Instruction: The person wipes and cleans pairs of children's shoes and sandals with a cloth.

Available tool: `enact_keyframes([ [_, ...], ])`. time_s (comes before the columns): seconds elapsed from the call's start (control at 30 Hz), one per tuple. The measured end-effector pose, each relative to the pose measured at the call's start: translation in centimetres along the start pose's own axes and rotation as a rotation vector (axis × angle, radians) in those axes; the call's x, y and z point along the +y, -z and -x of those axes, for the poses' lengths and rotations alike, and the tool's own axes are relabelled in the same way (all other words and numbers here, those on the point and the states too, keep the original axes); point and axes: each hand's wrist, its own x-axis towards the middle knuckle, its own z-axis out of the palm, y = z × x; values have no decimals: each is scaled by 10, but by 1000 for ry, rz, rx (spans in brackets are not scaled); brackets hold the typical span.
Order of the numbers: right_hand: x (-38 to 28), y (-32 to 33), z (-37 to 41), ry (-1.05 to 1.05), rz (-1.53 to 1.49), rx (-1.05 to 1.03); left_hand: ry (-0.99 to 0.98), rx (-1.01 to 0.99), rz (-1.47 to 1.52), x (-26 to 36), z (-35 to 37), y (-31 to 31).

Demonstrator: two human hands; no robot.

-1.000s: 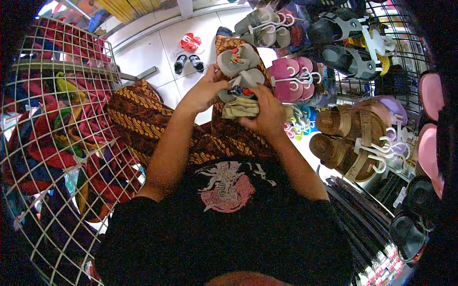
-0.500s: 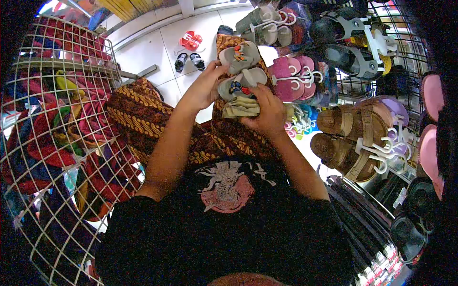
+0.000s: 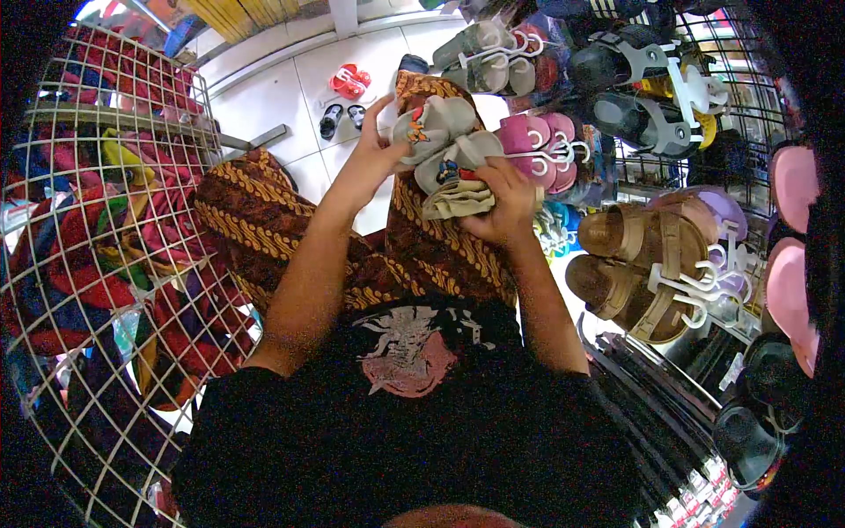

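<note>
Sandals (image 3: pixel 468 148) at twelve o'clock look light and flexible, probably best held by their sole edges; left hand (image 3: pixel 377 158) grips one edge, right hand (image 3: pixel 505 204) pinches folded cloth (image 3: pixel 456 202) against them.

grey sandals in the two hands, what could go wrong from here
The grey sandals could slip: the left hand seems to be only at an edge.

The bunched beige material at the right hand might catch on the blue and red strap figure next to it.

The pink sandals hang close to the right hand, so a wide movement might knock them.
</note>
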Motion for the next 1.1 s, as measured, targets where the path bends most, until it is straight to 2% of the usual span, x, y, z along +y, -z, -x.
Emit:
enact_keyframes([
  [0.03, 3, 4, -5, 12, -2, -30, -40, -80, -10, -9, -8, 7],
  [0.13, 11, 7, -10, 22, -12, -83, -149, -121, -282, -15, -13, 9],
  [0.23, 13, 11, -16, 10, -39, -132, -228, -21, -532, -34, -29, 14],
  [0.33, 9, 13, -17, 3, -92, -141, -609, 75, -827, -29, -25, 10],
  [0.43, 0, 14, -13, -4, -116, -86, -254, -137, -459, -13, -13, -1],
  [0.53, -3, 11, -2, -73, -104, -83, -551, -87, -529, -22, -16, -4],
  [0.73, -14, 9, 9, -73, 18, -9, -581, -86, -705, -16, -11, -6],
  [0.83, -32, 17, 14, 23, 176, -144, -577, -80, -723, -16, -9, -4],
  [0.97, -91, 41, 9, -153, 53, -386, -547, -85, -709, -16, -5, -6],
  [1.07, -98, 63, 7, -517, 55, -526, -543, -92, -733, -15, -6, -8],
  [1.1, -92, 63, 12, -551, 59, -408, -549, -94, -738, -13, -3, -10],
])
